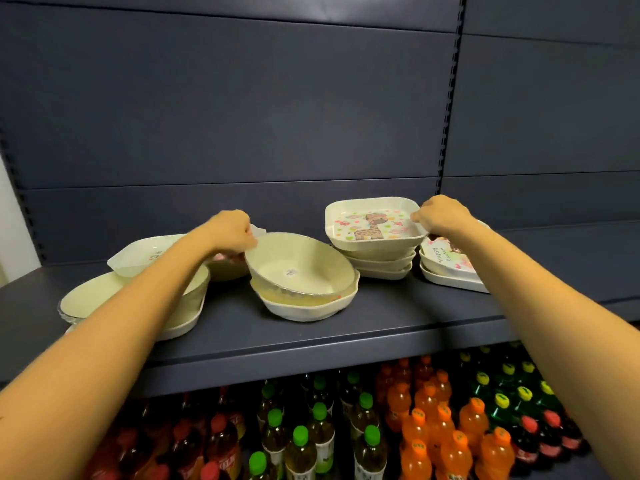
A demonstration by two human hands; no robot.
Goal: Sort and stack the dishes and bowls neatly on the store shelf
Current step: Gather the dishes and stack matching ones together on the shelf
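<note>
So both my arms are stretched out over the dark shelf point(381, 327) right now. My left hand point(231, 231) has its fingers curled tight on the far-left rim of a cream oval bowl point(298, 266), pinching it so the bowl sits tilted, its low side resting in another cream bowl point(304, 306) underneath. My right hand point(440, 216) is closed on the right edge of the square giraffe plate point(372, 223), fingers wrapped over the rim; that plate sits on top of a short stack of square dishes point(381, 263). Just right of that stack, partly behind my forearm, there's another small pile of printed plates point(446, 266). Off to the left under my arm is a messy heap of cream dishes point(145, 251). Drink bottles point(433, 434) fill the shelf below.
</note>
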